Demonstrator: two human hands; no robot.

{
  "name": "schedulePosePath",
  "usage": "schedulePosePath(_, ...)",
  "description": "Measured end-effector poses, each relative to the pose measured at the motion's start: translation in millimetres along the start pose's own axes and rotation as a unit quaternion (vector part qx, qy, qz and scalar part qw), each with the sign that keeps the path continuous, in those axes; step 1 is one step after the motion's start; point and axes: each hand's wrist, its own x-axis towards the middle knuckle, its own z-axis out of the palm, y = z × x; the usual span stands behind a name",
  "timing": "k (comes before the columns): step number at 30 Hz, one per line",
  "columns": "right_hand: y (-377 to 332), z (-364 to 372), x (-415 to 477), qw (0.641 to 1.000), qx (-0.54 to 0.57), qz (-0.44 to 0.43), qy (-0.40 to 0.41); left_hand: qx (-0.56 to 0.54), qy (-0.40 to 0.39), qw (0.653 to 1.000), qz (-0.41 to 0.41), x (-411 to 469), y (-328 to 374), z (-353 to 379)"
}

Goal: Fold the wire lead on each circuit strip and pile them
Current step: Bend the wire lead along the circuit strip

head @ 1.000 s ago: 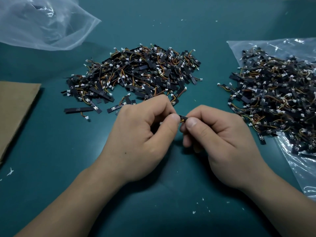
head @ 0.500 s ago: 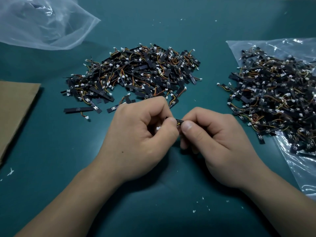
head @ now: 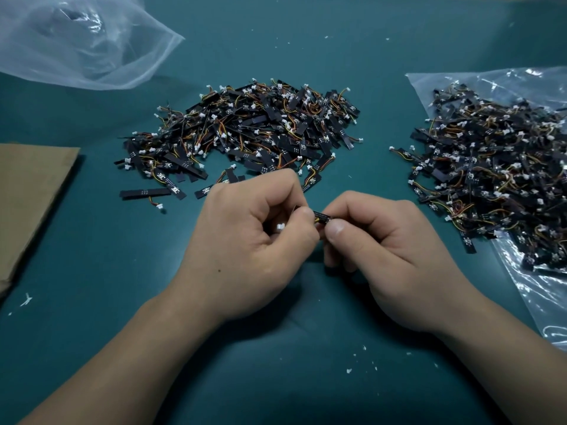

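the circuit strip (head: pixel 321 216) bridged both hands above the green mat (head: pixel 306 378), a short black stretch showing between the thumbs. the left hand (head: pixel 245 240) pinched its left end, the white connector (head: pixel 280 226) peeking from inside the curled fingers; the right hand (head: pixel 395 256) pinched the right end. one strip was held. two heaps, too many to count, lay beyond: the middle pile (head: pixel 245 133) on the mat and the right pile (head: pixel 491 179) on a clear bag (head: pixel 537 302). a second bag (head: pixel 76 41) and one cardboard sheet (head: pixel 30 191) lay to the left. since a second earlier, both pinches and both heaps had stayed much the same.
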Motion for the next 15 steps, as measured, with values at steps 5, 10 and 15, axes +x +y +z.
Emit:
schedulePosePath(5,0.3,-0.8,1.0,0.999,0.042,0.003,0.01,-0.005,0.002,1.0,-0.005,-0.6,0.8,0.0)
schedulePosePath(10,-0.5,0.3,2.6,1.0,0.016,0.0,0.0,0.012,-0.005,1.0,0.001,0.5,0.7,-0.5)
schedulePosePath(15,0.6,-0.6,1.5,1.0,0.009,-0.005,-0.009,-0.026,-0.014,1.0,0.006,0.9,-0.7,-3.2)
